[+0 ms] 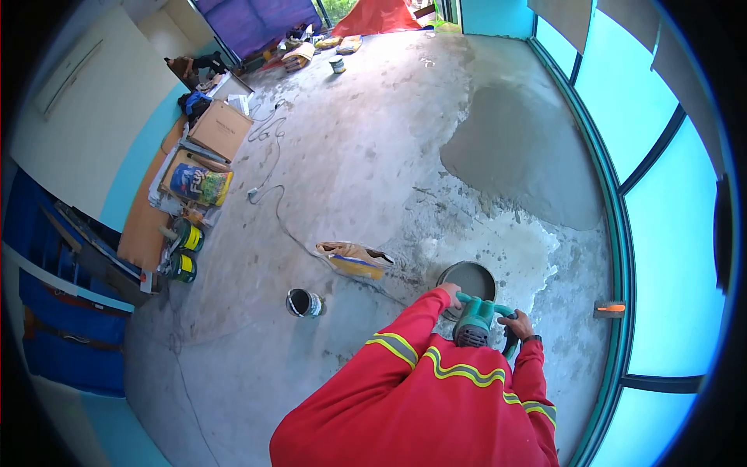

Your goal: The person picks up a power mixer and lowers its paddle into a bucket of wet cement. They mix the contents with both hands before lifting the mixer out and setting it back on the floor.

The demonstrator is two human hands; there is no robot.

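Note:
Both my hands grip a green power mixer by its two side handles. My left hand is closed round the left handle, close to the rim of a round bucket. Around the right handle my right hand is closed, with a dark band at the wrist. Smooth grey mix shows inside the bucket. The mixer's body hides the bucket's near side, and I cannot see a paddle. To the left stand an opened paper bag and a smaller dark bucket.
Wet grey screed covers floor at the far right. A power cord crosses the floor on the left. A trowel with an orange handle rests by the right window frame. Boxes and paint cans line the left wall.

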